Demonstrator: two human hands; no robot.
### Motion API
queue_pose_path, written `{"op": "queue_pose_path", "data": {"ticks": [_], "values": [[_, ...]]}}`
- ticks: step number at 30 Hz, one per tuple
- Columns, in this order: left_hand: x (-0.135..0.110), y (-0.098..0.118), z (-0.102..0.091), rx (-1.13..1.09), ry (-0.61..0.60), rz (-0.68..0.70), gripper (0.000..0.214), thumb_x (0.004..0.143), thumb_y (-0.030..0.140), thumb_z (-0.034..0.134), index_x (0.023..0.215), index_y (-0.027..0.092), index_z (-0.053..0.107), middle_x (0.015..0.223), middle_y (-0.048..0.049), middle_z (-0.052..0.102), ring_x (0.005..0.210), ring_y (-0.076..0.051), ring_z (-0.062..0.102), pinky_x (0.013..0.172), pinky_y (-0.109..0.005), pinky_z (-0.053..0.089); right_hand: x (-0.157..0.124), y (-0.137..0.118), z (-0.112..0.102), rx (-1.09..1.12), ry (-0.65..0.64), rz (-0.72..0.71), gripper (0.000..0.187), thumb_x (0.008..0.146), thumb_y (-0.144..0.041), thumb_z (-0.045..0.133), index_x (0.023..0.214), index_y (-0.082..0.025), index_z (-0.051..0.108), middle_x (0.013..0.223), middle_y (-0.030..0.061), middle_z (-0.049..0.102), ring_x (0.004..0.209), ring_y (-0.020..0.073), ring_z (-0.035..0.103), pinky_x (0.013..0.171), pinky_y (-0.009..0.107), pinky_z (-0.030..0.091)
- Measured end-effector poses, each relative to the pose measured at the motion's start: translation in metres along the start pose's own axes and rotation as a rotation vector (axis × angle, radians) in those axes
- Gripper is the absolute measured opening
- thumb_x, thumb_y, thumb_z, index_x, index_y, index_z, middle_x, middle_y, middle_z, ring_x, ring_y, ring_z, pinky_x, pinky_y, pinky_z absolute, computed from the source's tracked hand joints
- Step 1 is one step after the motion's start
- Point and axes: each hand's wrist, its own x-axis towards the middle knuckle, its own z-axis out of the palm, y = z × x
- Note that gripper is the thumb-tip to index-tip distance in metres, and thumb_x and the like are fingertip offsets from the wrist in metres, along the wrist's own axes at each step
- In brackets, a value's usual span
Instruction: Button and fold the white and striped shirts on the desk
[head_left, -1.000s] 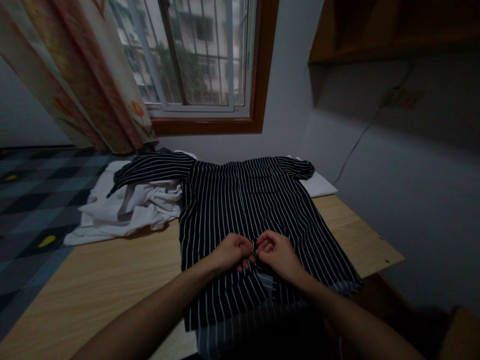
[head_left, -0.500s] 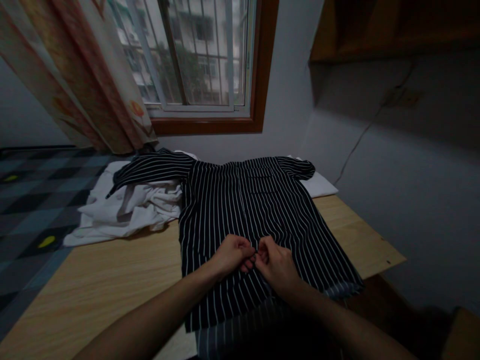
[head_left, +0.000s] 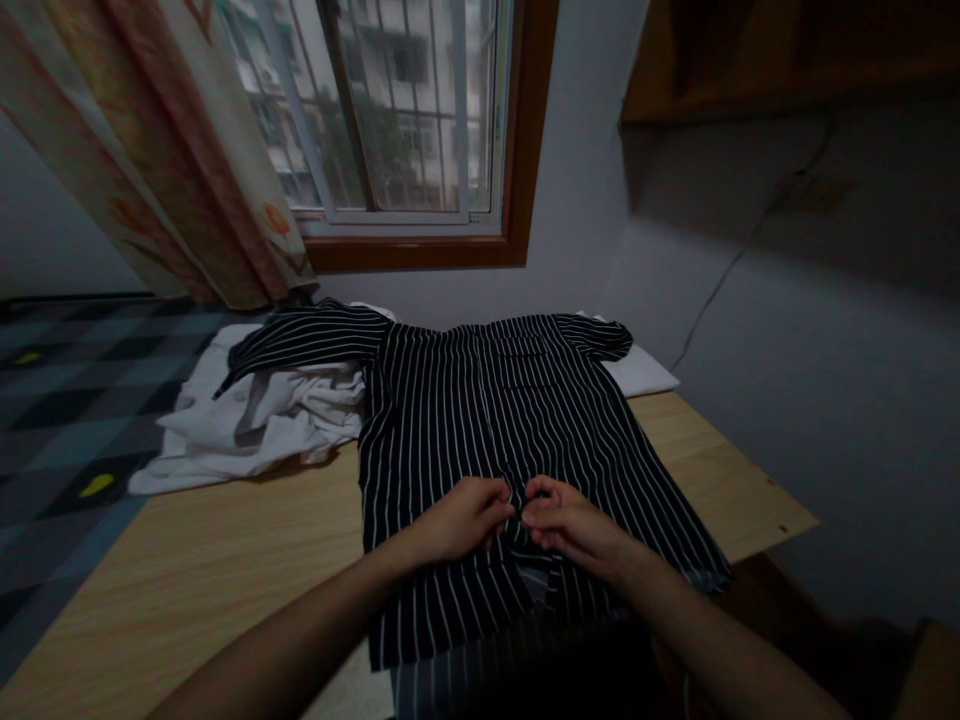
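A black shirt with thin white stripes [head_left: 480, 400] lies spread flat on a wooden table [head_left: 210, 560], collar towards the window. My left hand [head_left: 465, 518] and my right hand [head_left: 570, 522] meet at the shirt's front opening near the hem. Both hands pinch the fabric edges there, fingertips almost touching. The flaps below the hands part slightly. What lies between the fingertips is too small to make out.
A crumpled white garment [head_left: 255, 425] lies on the table to the left, under one striped sleeve. Another white cloth [head_left: 641, 370] shows at the far right. A window [head_left: 390, 110] with a curtain [head_left: 150, 150] stands behind; a grey wall runs along the right.
Both hands have shifted slightly along the front opening and flattened lower onto the shirt. The flaps near the hem have parted a little more.
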Motion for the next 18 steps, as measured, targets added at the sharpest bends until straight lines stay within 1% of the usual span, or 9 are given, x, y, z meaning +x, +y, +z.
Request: {"op": "queue_pose_path", "data": {"ticks": [3, 5, 8, 10, 11, 12, 14, 16, 18], "values": [[-0.009, 0.004, -0.01, 0.258, 0.185, 0.042, 0.016, 0.088, 0.03, 0.047, 0.084, 0.017, 0.056, 0.079, -0.0035, 0.063, 0.073, -0.017, 0.058, 0.068, -0.028, 0.042, -0.012, -0.002, -0.012, -0.303, 0.067, -0.162, 0.033, 0.068, -0.033, 0.074, 0.09, -0.021, 0.052, 0.074, -0.0018, 0.061, 0.065, 0.0132, 0.061, 0.061, 0.027, 0.05], [-0.024, 0.007, -0.014, 0.37, 0.218, 0.087, 0.022, 0.089, 0.033, 0.049, 0.098, 0.017, 0.059, 0.095, -0.008, 0.065, 0.087, -0.021, 0.06, 0.078, -0.034, 0.044, -0.029, -0.004, -0.024, -0.632, 0.086, -0.314, 0.03, 0.074, -0.035, 0.071, 0.097, -0.021, 0.058, 0.095, 0.0048, 0.066, 0.09, 0.0188, 0.063, 0.082, 0.036, 0.052], [-0.055, 0.004, -0.013, 0.505, 0.069, 0.238, 0.041, 0.083, 0.042, 0.06, 0.117, 0.019, 0.059, 0.122, -0.0115, 0.061, 0.112, -0.029, 0.054, 0.096, -0.045, 0.041, -0.06, -0.002, -0.047, -1.091, -0.041, -0.411, 0.059, 0.069, -0.033, 0.078, 0.124, -0.025, 0.058, 0.137, 0.0094, 0.052, 0.129, 0.0276, 0.044, 0.11, 0.048, 0.033], [-0.074, -0.004, -0.006, 0.571, -0.066, 0.331, 0.065, 0.073, 0.048, 0.07, 0.13, 0.023, 0.053, 0.138, -0.0112, 0.051, 0.126, -0.034, 0.045, 0.105, -0.052, 0.034, -0.076, 0.005, -0.062, -1.301, -0.158, -0.403, 0.076, 0.066, -0.029, 0.081, 0.136, -0.03, 0.05, 0.149, 0.0079, 0.041, 0.139, 0.0305, 0.03, 0.115, 0.053, 0.022], [-0.082, -0.011, -0.003, 0.596, -0.105, 0.358, 0.073, 0.071, 0.049, 0.072, 0.135, 0.024, 0.05, 0.143, -0.0109, 0.047, 0.13, -0.035, 0.042, 0.107, -0.053, 0.031, -0.082, 0.01, -0.069, -1.38, -0.197, -0.399, 0.079, 0.067, -0.025, 0.079, 0.139, -0.033, 0.047, 0.151, 0.0067, 0.039, 0.141, 0.0309, 0.027, 0.115, 0.055, 0.019], [-0.088, -0.017, 0.001, 0.616, -0.109, 0.372, 0.072, 0.072, 0.047, 0.071, 0.137, 0.025, 0.048, 0.144, -0.0103, 0.046, 0.131, -0.034, 0.041, 0.108, -0.054, 0.031, -0.085, 0.015, -0.075, -1.44, -0.218, -0.406, 0.078, 0.07, -0.021, 0.077, 0.14, -0.035, 0.045, 0.151, 0.0056, 0.039, 0.142, 0.0307, 0.026, 0.115, 0.057, 0.018], [-0.095, -0.031, 0.007, 0.644, -0.029, 0.39, 0.049, 0.083, 0.033, 0.061, 0.131, 0.026, 0.055, 0.137, -0.0084, 0.055, 0.125, -0.03, 0.048, 0.104, -0.049, 0.038, -0.088, 0.024, -0.083, -1.493, -0.228, -0.447, 0.069, 0.075, -0.016, 0.07, 0.137, -0.038, 0.048, 0.147, 0.0032, 0.045, 0.141, 0.0295, 0.029, 0.114, 0.058, 0.018], [-0.096, -0.04, 0.011, 0.655, 0.09, 0.429, 0.032, 0.089, 0.018, 0.048, 0.115, 0.025, 0.065, 0.122, -0.0075, 0.064, 0.112, -0.026, 0.056, 0.094, -0.042, 0.046, -0.087, 0.03, -0.088, -1.464, -0.206, -0.503, 0.053, 0.08, -0.016, 0.066, 0.128, -0.039, 0.058, 0.139, 0.0017, 0.054, 0.138, 0.0279, 0.035, 0.113, 0.057, 0.021], [-0.094, -0.045, 0.011, 0.633, 0.183, 0.476, 0.03, 0.09, 0.013, 0.042, 0.102, 0.022, 0.068, 0.11, -0.0086, 0.068, 0.099, -0.023, 0.06, 0.083, -0.038, 0.049, -0.086, 0.031, -0.09, -1.371, -0.162, -0.55, 0.036, 0.085, -0.018, 0.06, 0.116, -0.036, 0.067, 0.128, 0.0019, 0.063, 0.13, 0.0264, 0.045, 0.11, 0.054, 0.028]]}}
